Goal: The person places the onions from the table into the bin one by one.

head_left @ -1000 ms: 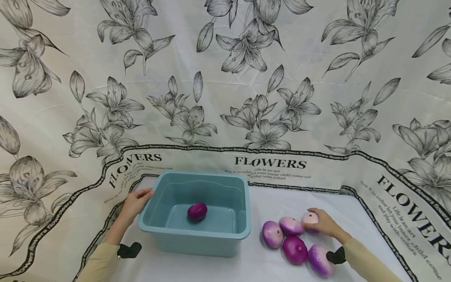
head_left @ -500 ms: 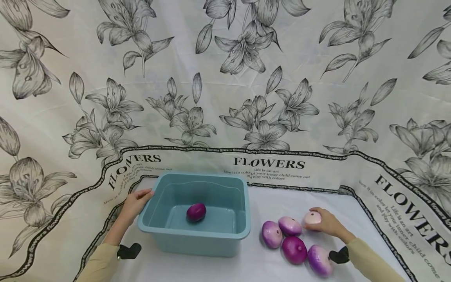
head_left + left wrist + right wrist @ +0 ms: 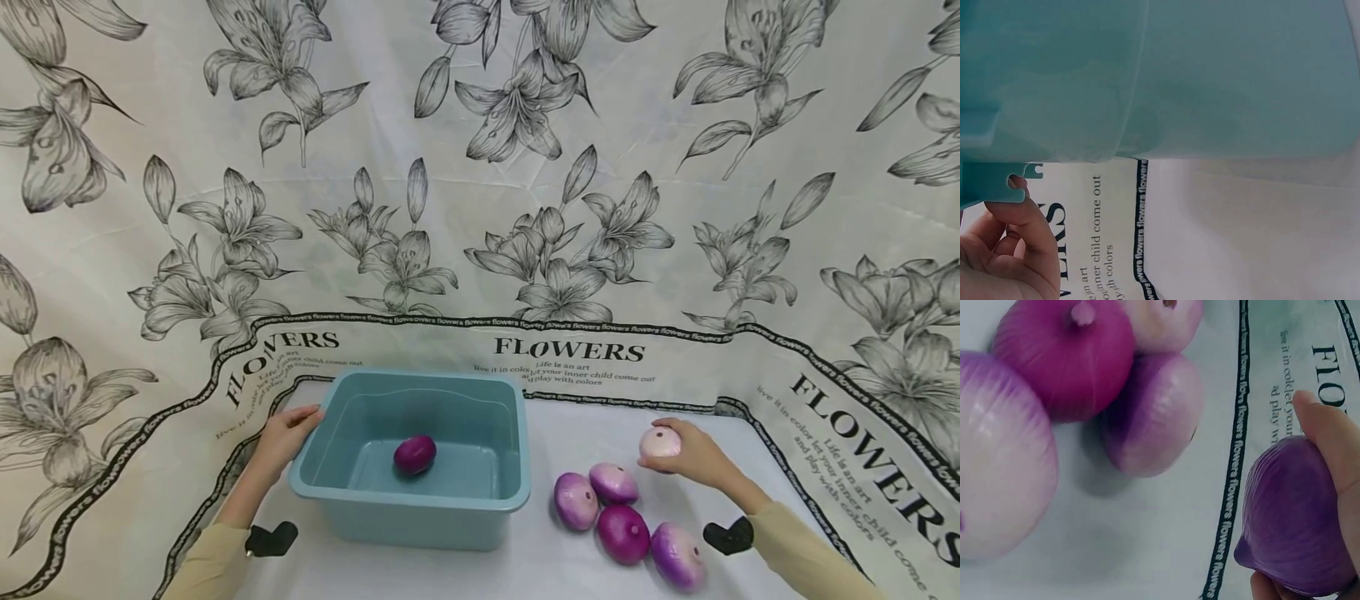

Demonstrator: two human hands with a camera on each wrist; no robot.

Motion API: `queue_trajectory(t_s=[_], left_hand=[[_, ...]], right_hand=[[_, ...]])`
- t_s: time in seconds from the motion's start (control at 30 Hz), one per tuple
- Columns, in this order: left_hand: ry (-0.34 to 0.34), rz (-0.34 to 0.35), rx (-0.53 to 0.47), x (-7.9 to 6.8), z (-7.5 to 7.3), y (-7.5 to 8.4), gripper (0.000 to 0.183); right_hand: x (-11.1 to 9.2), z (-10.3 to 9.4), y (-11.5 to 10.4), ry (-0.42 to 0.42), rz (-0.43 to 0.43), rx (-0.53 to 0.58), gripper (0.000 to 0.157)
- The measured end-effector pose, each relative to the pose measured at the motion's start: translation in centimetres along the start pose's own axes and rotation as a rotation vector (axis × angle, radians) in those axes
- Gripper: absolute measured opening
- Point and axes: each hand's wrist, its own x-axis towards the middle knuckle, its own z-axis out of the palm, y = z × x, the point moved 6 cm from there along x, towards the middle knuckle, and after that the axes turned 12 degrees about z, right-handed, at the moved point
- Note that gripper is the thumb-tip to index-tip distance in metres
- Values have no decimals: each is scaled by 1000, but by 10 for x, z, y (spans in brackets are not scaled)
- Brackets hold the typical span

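In the head view, my left hand (image 3: 283, 437) grips the left rim of a blue-green plastic basin (image 3: 420, 521); the left wrist view shows its fingers (image 3: 1038, 231) curled at the rim's edge. A dark purple onion (image 3: 415, 455) lies inside the basin. My right hand (image 3: 699, 457) holds a pale purple-and-white onion (image 3: 660, 443) between thumb and fingers, raised behind the other onions. The right wrist view shows this onion's purple side (image 3: 1297, 519), with the thumb along it.
Several onions lie in a group right of the basin: a magenta one (image 3: 623, 534) and pale purple ones, such as the front one (image 3: 678, 556). A white cloth (image 3: 405, 575) covers the table. Flower-printed fabric (image 3: 570, 250) stands behind and along both sides.
My right hand has lifted the pale onion up and away from the group. The left hand stays at the basin's rim, and the basin keeps its place.
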Motion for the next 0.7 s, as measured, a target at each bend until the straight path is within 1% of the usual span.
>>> queue_trajectory(t_s=[0.2, 0.33, 0.47, 0.57, 0.7], left_hand=[[1, 2, 9, -1, 0, 1, 56], [0, -2, 9, -2, 0, 0, 56], [3, 0, 6, -4, 0, 0, 55], [5, 5, 2, -4, -1, 1, 55], [6, 7, 0, -1, 0, 2, 56]], right_hand=[[-3, -15, -44, 10, -68, 23, 79], [-6, -23, -81, 31, -148, 49, 76], [-7, -26, -118, 36, -204, 44, 78], [-5, -26, -141, 30, -226, 41, 79], [-1, -25, -168, 13, -257, 72, 79]])
